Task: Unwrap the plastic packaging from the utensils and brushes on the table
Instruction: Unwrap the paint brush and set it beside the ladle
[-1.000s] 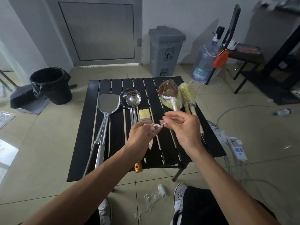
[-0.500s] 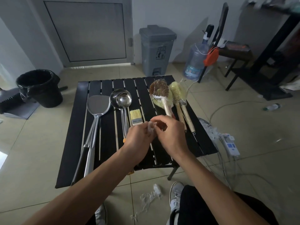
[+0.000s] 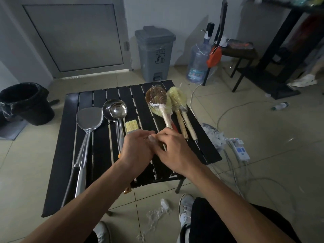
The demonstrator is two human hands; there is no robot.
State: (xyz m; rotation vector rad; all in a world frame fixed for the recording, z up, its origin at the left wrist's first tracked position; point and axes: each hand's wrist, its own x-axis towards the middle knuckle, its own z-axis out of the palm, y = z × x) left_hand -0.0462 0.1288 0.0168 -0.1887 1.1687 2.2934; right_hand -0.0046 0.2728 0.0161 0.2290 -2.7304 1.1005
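Note:
Over the black slatted table (image 3: 70, 137), my left hand (image 3: 136, 149) and my right hand (image 3: 173, 149) meet and pinch a small wad of clear plastic wrap (image 3: 151, 139) between their fingertips. Just behind the left hand lies a flat bristle brush (image 3: 131, 126). Two steel spatulas (image 3: 89, 120) and two ladles (image 3: 115, 109) lie at the left. At the back right a round brown brush (image 3: 156, 99) is wrapped in plastic, with pale bottle brushes (image 3: 177, 100) beside it.
Crumpled wrap (image 3: 157, 213) lies on the tiles by my shoes. A black bin (image 3: 26, 102) stands at the left and a grey pedal bin (image 3: 155, 53) behind the table. A power strip (image 3: 240, 149), cables and more wrap lie at the right.
My hands have drawn together and sunk towards the table, gathering the stretched strip of wrap into a small wad. The view shifted to the right.

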